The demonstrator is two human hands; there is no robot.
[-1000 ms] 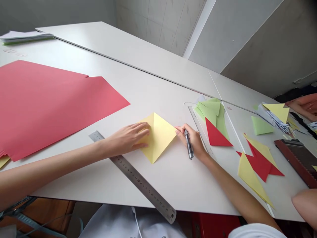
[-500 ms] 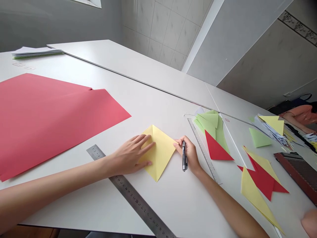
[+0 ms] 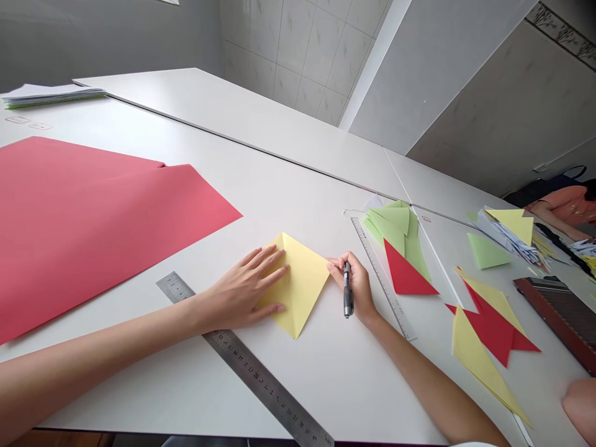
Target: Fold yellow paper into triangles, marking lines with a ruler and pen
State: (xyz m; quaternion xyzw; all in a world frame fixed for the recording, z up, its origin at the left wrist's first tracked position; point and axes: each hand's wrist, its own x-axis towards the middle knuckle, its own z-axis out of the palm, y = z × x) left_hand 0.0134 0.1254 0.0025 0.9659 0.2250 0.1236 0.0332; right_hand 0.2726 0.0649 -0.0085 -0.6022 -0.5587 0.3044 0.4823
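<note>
Head view: left hand (image 3: 244, 292), fingers spread, pins yellow paper (image 3: 307, 279); right hand (image 3: 362, 288) (pen (image 3: 347, 297) gripped too) could, tugging, crease its pinched corner.

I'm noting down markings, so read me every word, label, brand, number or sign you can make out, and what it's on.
"20", on the metal ruler; its other figures are too small or blurred to trust.
On the clear ruler: scale too small to read.
On the pen in the right hand: marks too small to read.
On the white table: red-outlined labels, unreadable.
</note>
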